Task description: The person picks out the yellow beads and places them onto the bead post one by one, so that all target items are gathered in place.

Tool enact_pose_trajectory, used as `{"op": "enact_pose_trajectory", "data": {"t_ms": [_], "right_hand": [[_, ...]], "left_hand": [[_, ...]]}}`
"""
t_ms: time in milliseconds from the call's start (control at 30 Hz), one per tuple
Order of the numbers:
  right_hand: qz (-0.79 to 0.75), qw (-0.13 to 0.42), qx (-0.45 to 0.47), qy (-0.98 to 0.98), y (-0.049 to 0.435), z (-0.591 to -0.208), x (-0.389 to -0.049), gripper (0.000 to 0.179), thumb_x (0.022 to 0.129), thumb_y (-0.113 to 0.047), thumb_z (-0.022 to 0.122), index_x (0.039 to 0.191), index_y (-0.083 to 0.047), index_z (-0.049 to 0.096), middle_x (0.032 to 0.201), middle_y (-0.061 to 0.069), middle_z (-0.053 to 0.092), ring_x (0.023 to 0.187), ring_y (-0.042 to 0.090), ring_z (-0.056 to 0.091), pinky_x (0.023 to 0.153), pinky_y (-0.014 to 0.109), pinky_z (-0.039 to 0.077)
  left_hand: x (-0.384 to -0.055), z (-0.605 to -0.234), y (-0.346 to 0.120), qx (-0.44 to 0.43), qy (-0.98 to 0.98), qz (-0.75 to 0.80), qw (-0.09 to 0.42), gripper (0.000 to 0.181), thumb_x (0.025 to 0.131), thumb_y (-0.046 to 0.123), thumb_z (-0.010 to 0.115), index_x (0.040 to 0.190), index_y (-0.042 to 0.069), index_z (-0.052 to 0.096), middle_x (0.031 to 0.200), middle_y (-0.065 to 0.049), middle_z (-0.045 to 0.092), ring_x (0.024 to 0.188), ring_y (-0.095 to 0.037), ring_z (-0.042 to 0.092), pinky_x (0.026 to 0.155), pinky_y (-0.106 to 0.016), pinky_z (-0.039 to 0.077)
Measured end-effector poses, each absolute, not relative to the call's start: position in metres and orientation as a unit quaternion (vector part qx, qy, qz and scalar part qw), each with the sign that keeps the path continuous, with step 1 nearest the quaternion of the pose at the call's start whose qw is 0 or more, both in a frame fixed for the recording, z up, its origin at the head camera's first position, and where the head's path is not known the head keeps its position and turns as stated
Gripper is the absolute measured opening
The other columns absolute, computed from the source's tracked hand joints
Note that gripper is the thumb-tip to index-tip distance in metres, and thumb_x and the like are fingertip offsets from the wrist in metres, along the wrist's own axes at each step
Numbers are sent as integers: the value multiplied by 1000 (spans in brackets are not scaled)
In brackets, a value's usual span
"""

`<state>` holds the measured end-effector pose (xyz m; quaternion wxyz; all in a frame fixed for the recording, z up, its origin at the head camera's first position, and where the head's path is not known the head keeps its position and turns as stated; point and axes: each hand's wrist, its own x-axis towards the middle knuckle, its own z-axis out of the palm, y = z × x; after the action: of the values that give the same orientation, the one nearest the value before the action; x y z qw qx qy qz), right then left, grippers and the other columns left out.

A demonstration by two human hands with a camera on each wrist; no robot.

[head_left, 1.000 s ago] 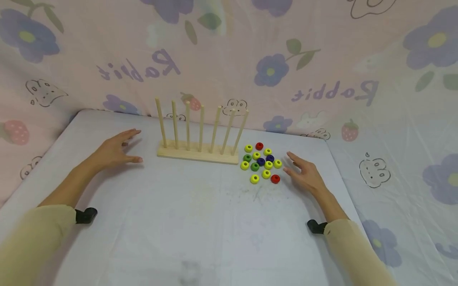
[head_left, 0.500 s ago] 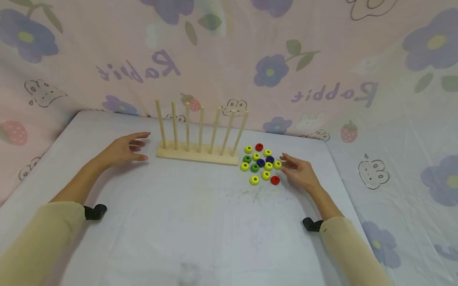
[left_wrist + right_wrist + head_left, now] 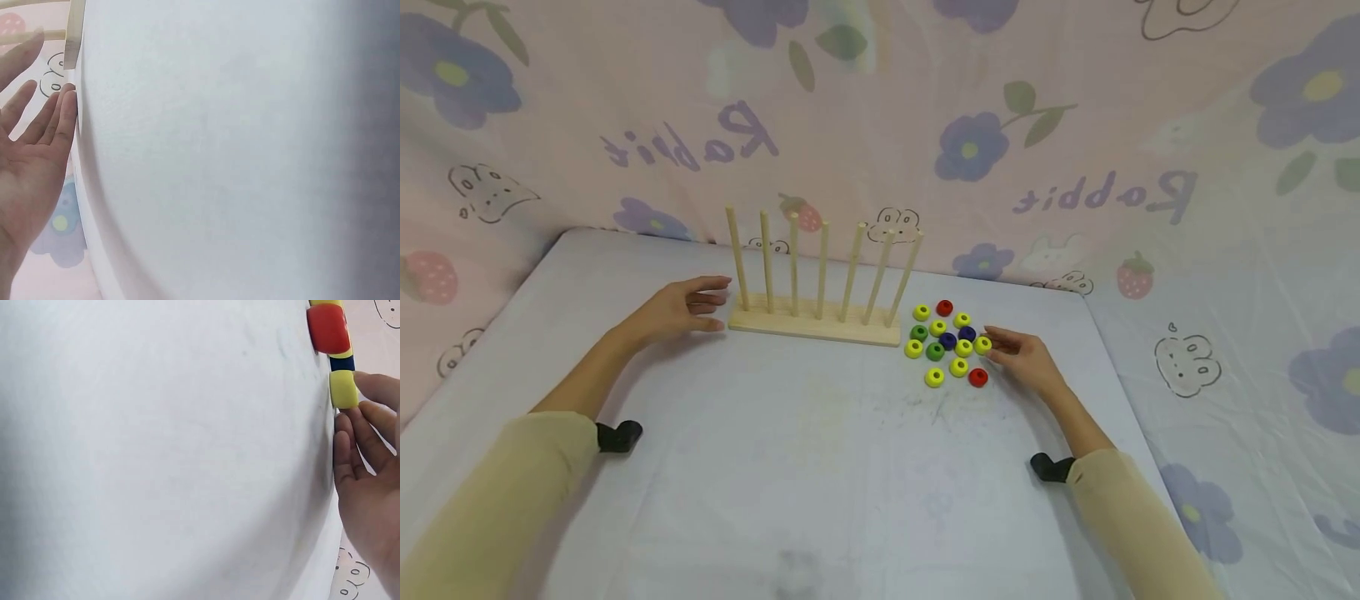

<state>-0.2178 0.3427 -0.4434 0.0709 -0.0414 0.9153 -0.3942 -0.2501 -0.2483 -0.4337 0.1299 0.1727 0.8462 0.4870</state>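
A wooden peg rack (image 3: 814, 327) with several upright dowels stands toward the back of the table. My left hand (image 3: 673, 317) is just off the rack's left end, thumb and fingers apart with nothing between them; the left wrist view shows the rack's end (image 3: 74, 37) beyond the fingertips. To the right of the rack lies a loose group of ring-shaped beads in yellow, green, dark blue and red. My right hand (image 3: 1022, 360) has its thumb and forefinger at the outermost yellow bead (image 3: 344, 389), pinching its edge while it sits on the table.
A red bead (image 3: 978, 377) and another yellow bead (image 3: 934, 377) lie at the group's near side. One more red bead (image 3: 944, 307) is at the back. Behind the white table (image 3: 820, 467) hangs a printed cloth (image 3: 865, 125).
My left hand has moved right, toward the rack's left end. The right hand has moved left, and its fingertips have closed in on the outermost yellow bead.
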Motion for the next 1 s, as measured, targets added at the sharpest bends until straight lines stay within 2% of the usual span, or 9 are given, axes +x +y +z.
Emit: {"op": "enact_pose_trajectory", "data": {"t_ms": [167,267,433,600,767,1000], "right_hand": [[-402,72,-37,912,346,-446,-220,50,95,-17,68,143,-10,55,136,13,61,115,28,61,88,17,52],[-402,70,-33,913,346,-447,-221,50,95,-20,69,142,-10,56,136,12,61,115,27,60,87,13,50],[-393,63,-27,917,343,-448,-222,51,94,-21,71,142,-9,56,135,14,61,113,27,60,90,18,52],[-387,59,-26,920,339,-449,-225,50,93,-20,72,140,-10,58,135,12,61,113,26,60,94,25,53],[-380,47,-23,923,338,-450,-224,44,92,-20,73,133,-8,63,126,13,65,107,26,60,90,26,52],[-376,51,-7,925,340,-448,-225,41,93,-24,72,131,-9,66,128,13,64,113,28,58,101,43,50]], "left_hand": [[-254,-435,-247,176,842,492,134,79,87,5,76,152,-1,34,148,-27,43,131,-43,47,104,-34,48],[-257,-436,-246,171,842,494,137,76,87,3,76,151,-1,36,149,-26,43,132,-41,47,104,-31,48],[-260,-437,-243,163,840,497,143,73,86,0,75,149,-4,38,148,-27,43,132,-41,46,102,-24,49],[-263,-437,-240,171,850,478,142,73,85,1,77,147,-8,39,143,-29,47,130,-42,48,106,-34,47],[-266,-441,-238,173,868,444,137,74,84,4,79,146,-9,40,138,-30,51,126,-41,52,106,-38,47],[-269,-441,-234,164,874,434,148,76,84,9,80,147,-7,40,139,-28,51,126,-40,52,109,-46,44]]}}
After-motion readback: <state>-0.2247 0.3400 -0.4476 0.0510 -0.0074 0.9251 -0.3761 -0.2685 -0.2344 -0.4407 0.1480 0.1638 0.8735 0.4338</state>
